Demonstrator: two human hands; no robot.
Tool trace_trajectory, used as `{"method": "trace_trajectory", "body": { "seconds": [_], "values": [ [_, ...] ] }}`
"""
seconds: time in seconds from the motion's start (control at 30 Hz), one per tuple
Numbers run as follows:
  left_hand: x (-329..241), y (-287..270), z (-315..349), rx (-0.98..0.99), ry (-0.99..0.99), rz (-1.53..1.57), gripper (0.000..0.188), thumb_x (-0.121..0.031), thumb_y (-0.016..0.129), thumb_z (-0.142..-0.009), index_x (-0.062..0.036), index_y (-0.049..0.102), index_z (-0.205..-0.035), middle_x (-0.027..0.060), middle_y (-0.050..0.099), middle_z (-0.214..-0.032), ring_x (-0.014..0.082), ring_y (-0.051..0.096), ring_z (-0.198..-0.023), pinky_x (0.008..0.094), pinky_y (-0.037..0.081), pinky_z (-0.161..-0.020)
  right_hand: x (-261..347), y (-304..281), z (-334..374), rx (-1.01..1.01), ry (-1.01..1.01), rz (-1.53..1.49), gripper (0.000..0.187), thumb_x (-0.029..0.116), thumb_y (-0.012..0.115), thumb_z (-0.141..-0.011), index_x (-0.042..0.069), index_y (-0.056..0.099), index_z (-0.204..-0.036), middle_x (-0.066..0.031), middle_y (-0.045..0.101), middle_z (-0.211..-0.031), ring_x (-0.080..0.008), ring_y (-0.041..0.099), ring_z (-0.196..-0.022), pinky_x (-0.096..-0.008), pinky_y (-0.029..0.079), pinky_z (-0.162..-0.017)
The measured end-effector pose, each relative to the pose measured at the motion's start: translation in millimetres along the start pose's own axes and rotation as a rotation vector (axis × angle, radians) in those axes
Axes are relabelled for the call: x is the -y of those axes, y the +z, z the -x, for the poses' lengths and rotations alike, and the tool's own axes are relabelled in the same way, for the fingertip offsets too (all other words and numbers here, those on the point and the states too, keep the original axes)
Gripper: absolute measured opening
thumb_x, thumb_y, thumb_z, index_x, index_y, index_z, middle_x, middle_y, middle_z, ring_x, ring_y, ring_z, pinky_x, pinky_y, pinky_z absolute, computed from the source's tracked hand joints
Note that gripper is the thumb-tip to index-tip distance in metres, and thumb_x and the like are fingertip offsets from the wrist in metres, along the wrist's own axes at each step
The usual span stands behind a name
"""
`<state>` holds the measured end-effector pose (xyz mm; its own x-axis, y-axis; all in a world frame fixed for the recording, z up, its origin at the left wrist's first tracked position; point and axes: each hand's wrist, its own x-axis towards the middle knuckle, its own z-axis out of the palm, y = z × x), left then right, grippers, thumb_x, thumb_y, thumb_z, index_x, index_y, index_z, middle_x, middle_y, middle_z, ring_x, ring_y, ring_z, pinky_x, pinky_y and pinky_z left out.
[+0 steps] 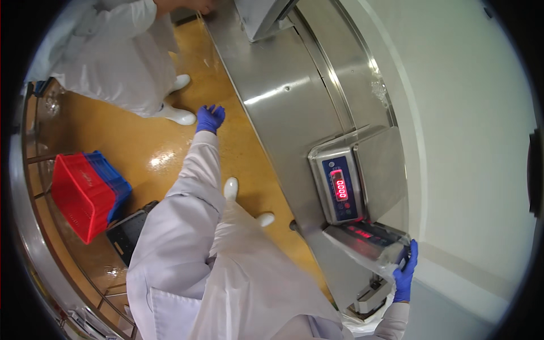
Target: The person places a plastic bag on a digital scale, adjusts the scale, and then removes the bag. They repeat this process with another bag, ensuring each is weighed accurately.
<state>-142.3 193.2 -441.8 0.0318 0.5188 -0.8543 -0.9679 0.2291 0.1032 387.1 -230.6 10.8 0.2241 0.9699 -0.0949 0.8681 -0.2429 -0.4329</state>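
The right hand (406, 271), in a blue glove, gripped the far end of a clear plastic bag (369, 245), fingers curled over its edge at the lower right. The bag lay on a second scale's display (368, 233), whose red digits glowed through the plastic, at the near end of the stainless steel bench (283, 96). Just beyond it stood a weighing scale (357, 175) with a blue panel, a lit red readout and a bare steel platform, set against the white wall (470, 124).

The left hand (209, 118), also gloved in blue, was stretched out to the person's left over the yellow floor (102, 130), fingers loosely spread and holding nothing. The person wore a white coat (181, 238), a translucent apron (255, 272) and white boots (230, 188).

To the left, stacked red and blue crates (85, 195) sat beside a black crate (127, 232). Farther off, another person in a white coat (113, 51) and white boots stood on the floor near the bench's far end.
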Motion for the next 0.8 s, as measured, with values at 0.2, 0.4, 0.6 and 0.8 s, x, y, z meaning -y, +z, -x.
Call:
{"method": "trace_trajectory", "body": {
  "seconds": [0.2,0.4,0.6,0.8],
  "values": [
    [-1,16,-56,0.166,-0.006,-0.217,0.065,-0.05,0.021,-0.094,-0.0032,0.031,-0.137,0.0188,0.037,-0.139,0.0326,0.042,-0.122,0.0439,0.035,-0.099,3,3,-1,0.01,0.109,0.143,0.08,0.043,0.062,-0.078,0.004,0.029,-0.14,-0.0197,0.027,-0.145,-0.0329,0.027,-0.134,-0.0414,0.024,-0.109],
    [4,37,-94,0.288,0.127,-0.336,0.076,-0.055,0.019,-0.092,0.0061,0.027,-0.136,0.0224,0.039,-0.137,0.0335,0.04,-0.124,0.0428,0.03,-0.105,0,11,-2,-0.22,0.692,-0.508,0.061,0.038,0.047,-0.092,0.008,0.028,-0.142,-0.0089,0.03,-0.144,-0.023,0.03,-0.132,-0.0361,0.027,-0.108],
    [2,42,-102,0.205,0.196,-0.049,0.075,-0.053,0.023,-0.093,0.0102,0.027,-0.133,0.0236,0.044,-0.13,0.0345,0.045,-0.119,0.0411,0.036,-0.103,-5,7,-1,-0.279,0.8,-0.685,0.057,0.038,0.044,-0.095,0.012,0.028,-0.143,-0.0056,0.029,-0.144,-0.0206,0.03,-0.132,-0.0343,0.027,-0.108],
    [-28,1,-144,0.317,0.186,0.041,0.044,-0.032,0.046,-0.094,0.0062,0.046,-0.116,0.0189,0.059,-0.105,0.0287,0.063,-0.09,0.0354,0.057,-0.073,-3,7,1,-0.25,0.752,-0.579,0.054,0.036,0.042,-0.096,0.012,0.028,-0.142,-0.0051,0.029,-0.144,-0.0207,0.03,-0.131,-0.0342,0.028,-0.108]
  ]
}}
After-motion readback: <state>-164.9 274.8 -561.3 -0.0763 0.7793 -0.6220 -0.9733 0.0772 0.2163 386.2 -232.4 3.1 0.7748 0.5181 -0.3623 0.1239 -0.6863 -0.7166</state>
